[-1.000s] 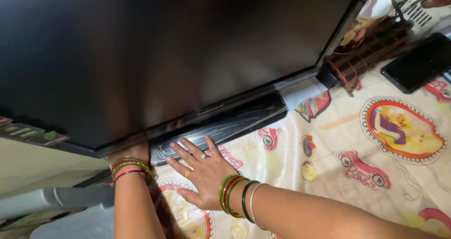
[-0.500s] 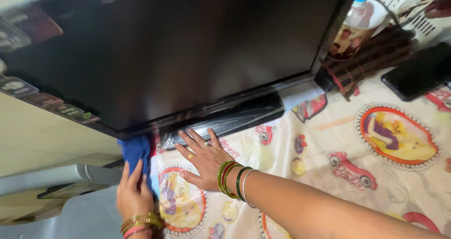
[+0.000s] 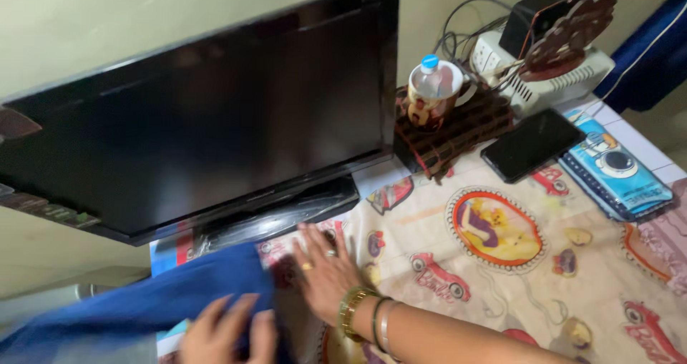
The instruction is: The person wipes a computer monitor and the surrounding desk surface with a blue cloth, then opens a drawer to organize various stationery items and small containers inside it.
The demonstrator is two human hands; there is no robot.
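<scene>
Left hand (image 3: 227, 333) (blurred) grips blue cloth (image 3: 154, 303) below television (image 3: 207, 114).

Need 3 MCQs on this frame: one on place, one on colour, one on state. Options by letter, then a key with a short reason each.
1. Where does the black phone lie?
A. on the printed table cover, right of the television
B. on top of the television
C. in the left hand

2. What colour is the cloth at the left hand?
A. red
B. blue
C. white

3. How is the television screen?
A. showing a picture
B. cracked across
C. dark

Key:
1. A, the phone rests flat on the table cover beside the mug.
2. B, blue fabric runs from the left hand toward the frame's lower left.
3. C, the panel is plain black; the right hand lies flat below it.
</scene>
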